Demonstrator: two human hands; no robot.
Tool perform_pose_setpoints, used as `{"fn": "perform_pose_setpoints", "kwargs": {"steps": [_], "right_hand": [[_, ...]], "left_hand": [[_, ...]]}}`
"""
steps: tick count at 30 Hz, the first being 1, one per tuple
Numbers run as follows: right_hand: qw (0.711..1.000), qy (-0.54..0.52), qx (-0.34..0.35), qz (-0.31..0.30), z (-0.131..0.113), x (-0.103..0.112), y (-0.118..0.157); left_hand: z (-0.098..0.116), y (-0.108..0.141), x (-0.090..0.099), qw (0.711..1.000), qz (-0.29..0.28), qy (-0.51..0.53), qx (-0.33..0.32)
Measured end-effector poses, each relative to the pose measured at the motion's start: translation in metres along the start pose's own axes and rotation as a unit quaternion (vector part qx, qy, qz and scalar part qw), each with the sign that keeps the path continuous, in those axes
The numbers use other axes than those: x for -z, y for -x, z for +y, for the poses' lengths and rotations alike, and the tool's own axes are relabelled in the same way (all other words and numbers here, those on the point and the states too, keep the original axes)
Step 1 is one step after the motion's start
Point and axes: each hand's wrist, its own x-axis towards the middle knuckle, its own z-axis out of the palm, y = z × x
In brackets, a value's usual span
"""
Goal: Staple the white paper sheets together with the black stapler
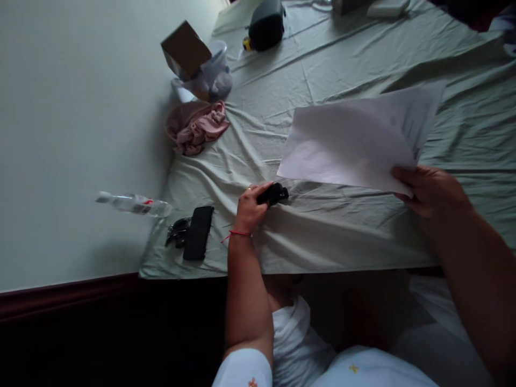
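My left hand [250, 207], with a red string at the wrist, is closed around a small black stapler [274, 194] on the sheet near the front edge. Out to the right, my right hand [431, 188] pinches the near corner of some white paper sheets [346, 142]. The sheets are held above the cloth, apart from the stapler. Print shows on the far right part of the paper, while the nearer side looks blank. Some fingertips of my right hand are hidden by the paper.
A black phone [199, 233] lies left of my left hand, beside dark glasses [177, 232]. A water bottle [135, 204] is by the wall. Farther back are a pink cloth [197, 129], a clear tub [220, 56] with a cardboard box [186, 49], and a black case [266, 26].
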Motion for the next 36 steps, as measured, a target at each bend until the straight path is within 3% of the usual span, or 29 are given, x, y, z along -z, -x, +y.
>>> {"fn": "perform_pose_setpoints", "kwargs": {"steps": [1, 3, 8, 18, 30, 36], "right_hand": [[0.999, -0.008, -0.032, 0.036, -0.003, -0.001, 0.003], [0.997, -0.005, -0.055, 0.052, -0.007, 0.000, 0.006], [0.996, 0.019, -0.082, 0.004, -0.010, 0.012, 0.006], [0.993, 0.046, -0.098, -0.057, 0.000, 0.017, 0.003], [0.991, 0.058, -0.101, -0.062, 0.003, 0.013, 0.003], [0.992, 0.057, -0.089, -0.069, 0.003, 0.013, 0.003]], "left_hand": [[-0.001, 0.001, 0.002, 1.000, 0.002, -0.003, 0.008], [-0.002, 0.002, 0.005, 0.999, 0.009, -0.012, 0.031], [0.001, -0.002, 0.003, 0.996, 0.029, -0.009, 0.081], [0.004, -0.004, 0.001, 0.995, 0.026, -0.008, 0.091], [-0.003, 0.001, 0.006, 0.998, -0.065, 0.009, 0.005], [-0.012, 0.005, 0.012, 0.998, -0.029, 0.044, -0.035]]}}
